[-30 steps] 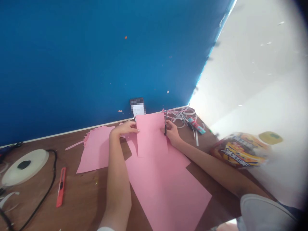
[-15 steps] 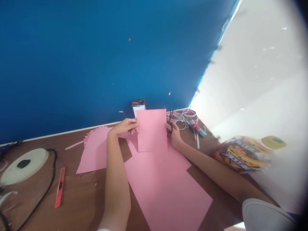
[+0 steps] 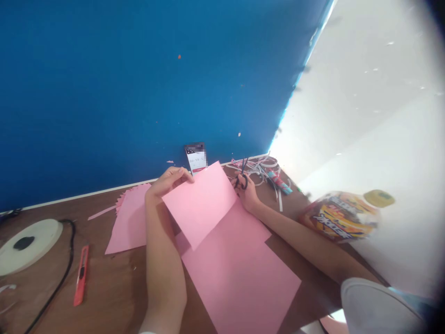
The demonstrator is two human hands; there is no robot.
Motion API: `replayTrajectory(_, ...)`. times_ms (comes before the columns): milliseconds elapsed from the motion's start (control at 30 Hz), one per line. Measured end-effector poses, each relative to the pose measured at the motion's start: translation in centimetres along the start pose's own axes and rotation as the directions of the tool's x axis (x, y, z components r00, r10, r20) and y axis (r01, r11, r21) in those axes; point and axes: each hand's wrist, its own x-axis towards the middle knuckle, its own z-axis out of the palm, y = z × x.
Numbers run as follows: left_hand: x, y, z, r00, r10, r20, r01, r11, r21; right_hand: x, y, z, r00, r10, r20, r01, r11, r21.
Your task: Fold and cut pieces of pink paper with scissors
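My left hand [image 3: 174, 180] pinches the upper left edge of a pink sheet of paper [image 3: 201, 204], which is held up at a tilt. A pair of black scissors [image 3: 244, 176] sits in my right hand [image 3: 246, 192], with the blades pointing up and the fingers around the handles. The right hand is close to the sheet's right corner; whether it touches the paper cannot be made out. Below, larger pink sheets [image 3: 243, 278] lie overlapping on the brown table [image 3: 114, 292].
Pink paper with a zigzag edge [image 3: 130, 220] lies left of my left arm. A red box cutter [image 3: 81, 276], black cable [image 3: 66, 269] and round white object [image 3: 31, 246] are farther left. Behind stand a phone [image 3: 195, 158] and paper strips [image 3: 259, 169]; a labelled bottle [image 3: 344, 215] is right.
The pink sheet has turned from upright to slanted, its lower corner swinging down and left. My left hand has shifted slightly left and up along its edge. The scissors remain in my right hand.
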Motion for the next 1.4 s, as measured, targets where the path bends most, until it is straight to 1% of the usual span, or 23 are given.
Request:
replayTrajectory(67,0.1,0.0,0.1,1.0,0.025,0.002,-0.025,0.999,-0.022,-0.1,-0.1,0.1,0.999,-0.008,0.034,0.008,1.0,-0.005)
replayTrajectory(133,0.4,0.0,0.3,1.0,0.016,0.009,-0.016,1.0,0.002,-0.2,-0.2,0.2,0.998,-0.005,0.056,0.006,1.0,-0.014)
replayTrajectory(267,0.8,-0.2,0.4,0.995,-0.074,0.072,0.062,0.986,0.154,-0.4,-0.3,0.1,0.997,0.015,0.08,-0.012,0.999,-0.04)
replayTrajectory(367,0.8,-0.4,0.4,0.984,-0.108,0.14,0.085,0.983,0.163,-0.4,-0.3,0.1,0.996,0.014,0.084,-0.01,0.999,-0.04)
replayTrajectory(433,0.7,-0.8,0.3,0.98,-0.112,0.165,0.089,0.986,0.142,-0.4,-0.3,0.1,0.999,0.001,0.043,0.0,0.999,-0.039)
replayTrajectory(500,0.8,-1.2,0.2,0.979,-0.113,0.17,0.089,0.986,0.142,-0.2,-0.3,0.1,1.0,-0.015,-0.026,0.014,0.998,-0.057)
replayTrajectory(567,1.0,-1.5,0.1,0.975,-0.133,0.179,0.101,0.979,0.179,0.1,-0.5,0.0,0.997,-0.018,-0.079,0.011,0.996,-0.088)
replayTrajectory(667,1.6,-2.0,0.2,0.96,-0.204,0.194,0.146,0.95,0.277,0.6,-0.8,-0.1,0.996,-0.003,-0.088,-0.006,0.995,-0.103)
replayTrajectory(733,2.1,-2.4,0.3,0.95,-0.248,0.188,0.172,0.921,0.348,0.8,-0.8,-0.2,0.996,-0.008,-0.084,-0.001,0.995,-0.104)
replayTrajectory(833,2.8,-3.0,0.1,0.947,-0.293,0.131,0.204,0.865,0.458,0.8,-0.6,-0.2,0.996,-0.015,-0.087,0.003,0.992,-0.13)
replayTrajectory(933,3.2,-3.7,-0.4,0.953,-0.302,0.021,0.246,0.811,0.531,0.3,-0.3,0.1,0.996,-0.038,-0.079,0.024,0.984,-0.174)
replayTrajectory(1033,3.3,-4.4,-1.1,0.957,-0.289,-0.037,0.257,0.78,0.57,0.0,-0.2,0.4,0.996,-0.046,-0.072,0.027,0.97,-0.243)
replayTrajectory(1133,3.4,-4.8,-1.4,0.957,-0.287,-0.048,0.257,0.757,0.601,-0.2,0.0,0.4,0.996,-0.055,-0.07,0.03,0.949,-0.313)
replayTrajectory(1300,3.6,-5.0,-1.4,0.956,-0.292,-0.038,0.248,0.73,0.637,0.0,0.6,0.2,0.985,-0.17,-0.029,0.147,0.917,-0.37)
replayTrajectory(1400,3.6,-5.0,-1.4,0.96,-0.277,-0.041,0.236,0.724,0.648,-0.1,0.3,0.4,0.981,-0.194,0.012,0.185,0.915,-0.359)
